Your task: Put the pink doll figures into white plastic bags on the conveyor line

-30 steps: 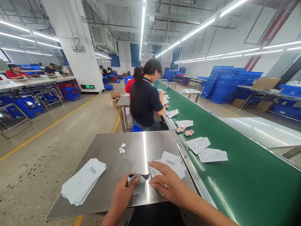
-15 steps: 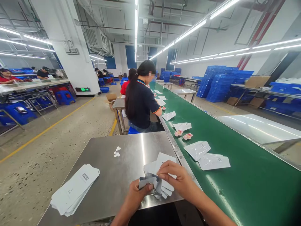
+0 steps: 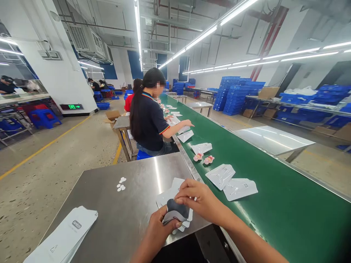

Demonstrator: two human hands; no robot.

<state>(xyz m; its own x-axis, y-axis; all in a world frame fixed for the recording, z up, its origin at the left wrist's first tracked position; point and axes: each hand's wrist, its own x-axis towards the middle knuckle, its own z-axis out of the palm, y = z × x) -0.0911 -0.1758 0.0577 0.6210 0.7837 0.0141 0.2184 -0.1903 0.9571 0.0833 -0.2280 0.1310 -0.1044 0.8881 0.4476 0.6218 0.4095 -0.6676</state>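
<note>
My left hand is closed on a white pouch, its thumb over the near side. The pouch's mouth gapes upward and shows a dark grey inside. My right hand has thumb and fingers pinched together at the far lip of that pouch. Whether the fingertips also hold something small is hidden. Just beneath, a pile of white pouches lies on the metal table. A stack of flat printed white pouches rests at the table's left. Several small white discs lie farther back.
To the right runs a green conveyor belt carrying white pouches and pink flower-shaped pieces. A co-worker in a dark shirt sits ahead beside the belt. Another metal table stands beyond it.
The view has turned right. The pouch in my left hand has its mouth spread wider. The co-worker's arm now reaches out over the belt.
</note>
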